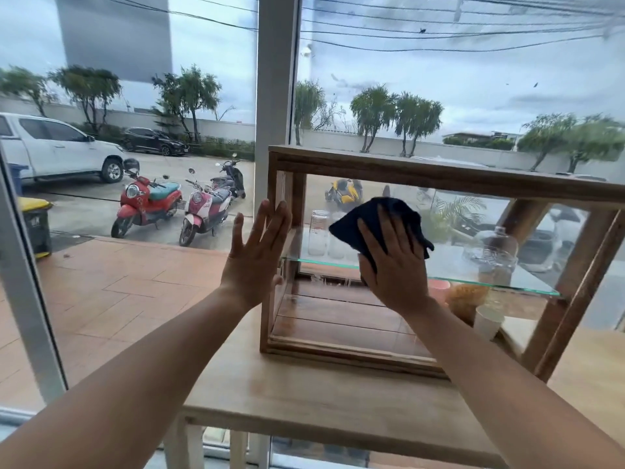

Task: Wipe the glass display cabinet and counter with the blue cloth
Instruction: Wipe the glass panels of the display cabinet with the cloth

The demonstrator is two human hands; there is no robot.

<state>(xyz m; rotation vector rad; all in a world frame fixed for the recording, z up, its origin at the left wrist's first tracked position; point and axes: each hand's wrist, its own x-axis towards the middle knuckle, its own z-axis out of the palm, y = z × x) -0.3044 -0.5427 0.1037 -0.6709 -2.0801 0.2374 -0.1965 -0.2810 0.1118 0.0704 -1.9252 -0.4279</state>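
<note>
1. Right hand point(392, 262), fingers flat and spread, presses the blue cloth point(378, 214) against the front pane of the glass display cabinet point(439, 174), left of centre.
2. Left hand point(253, 255), fingers straight, grasping nothing, braces the cabinet's left post.
3. Judgement: front pane in progress; tabletop point(304, 394) probably not yet wiped.

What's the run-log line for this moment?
phase: wiping front glass | right hand: flat, pressing cloth on cabinet glass | left hand: open, flat against cabinet's left post | cabinet: on counter
</note>
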